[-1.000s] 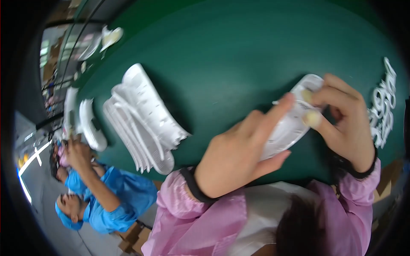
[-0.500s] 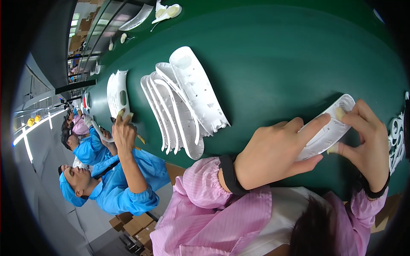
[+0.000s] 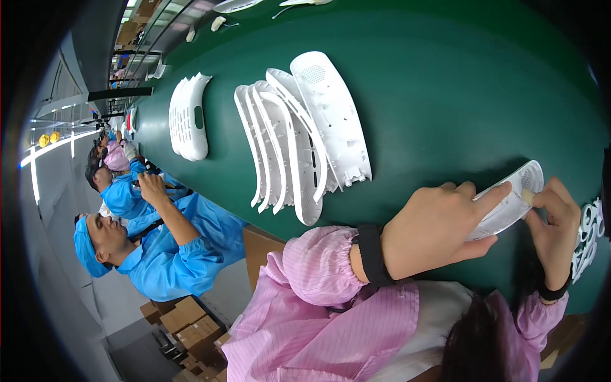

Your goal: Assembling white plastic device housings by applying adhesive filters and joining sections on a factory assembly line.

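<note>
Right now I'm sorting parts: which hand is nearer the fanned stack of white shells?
Left. The left hand grips the held white shell just right of the stack; the right hand is beyond it.

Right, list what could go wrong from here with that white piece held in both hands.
1. The white curved plastic part is gripped only at its ends, left hand and right hand; it might flex or slip onto the green table.
2. The leaning stack of white shells lies close to the left forearm; a sweep could topple it.
3. White pieces beside the right hand could be knocked.
</note>
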Motion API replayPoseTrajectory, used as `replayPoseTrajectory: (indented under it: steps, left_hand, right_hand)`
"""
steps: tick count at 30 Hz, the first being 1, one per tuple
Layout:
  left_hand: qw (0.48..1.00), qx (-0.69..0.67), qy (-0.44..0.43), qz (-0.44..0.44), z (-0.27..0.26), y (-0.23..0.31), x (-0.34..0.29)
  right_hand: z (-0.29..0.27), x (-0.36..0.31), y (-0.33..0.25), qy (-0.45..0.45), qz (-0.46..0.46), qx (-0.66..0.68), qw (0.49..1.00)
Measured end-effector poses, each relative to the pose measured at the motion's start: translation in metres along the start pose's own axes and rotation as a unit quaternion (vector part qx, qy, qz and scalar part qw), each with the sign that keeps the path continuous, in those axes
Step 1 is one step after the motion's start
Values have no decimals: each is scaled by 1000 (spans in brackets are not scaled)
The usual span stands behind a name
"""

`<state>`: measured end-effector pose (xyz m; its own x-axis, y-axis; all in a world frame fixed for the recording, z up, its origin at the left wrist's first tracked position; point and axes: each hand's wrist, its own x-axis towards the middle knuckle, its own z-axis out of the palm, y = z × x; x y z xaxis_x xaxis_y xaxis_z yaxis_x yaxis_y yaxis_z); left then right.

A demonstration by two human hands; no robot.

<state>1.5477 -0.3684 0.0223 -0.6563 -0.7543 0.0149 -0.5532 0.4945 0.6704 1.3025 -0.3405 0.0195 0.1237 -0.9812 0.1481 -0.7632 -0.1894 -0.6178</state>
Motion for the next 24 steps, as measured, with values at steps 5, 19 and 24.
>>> replayPoseTrajectory:
  steps: [5, 19, 24]
  left_hand:
    - [1000, -13, -19, -1, -10, 2, -6]
    - [975, 24, 210, 72, -44, 1, -22]
    - [974, 58, 212, 46, -51, -4, -26]
  right_hand:
    - [-5, 1, 0, -43, 4, 13, 999]
    - [-118, 85, -24, 249, -27, -171, 953]
    - [-126, -3, -1, 49, 2, -226, 973]
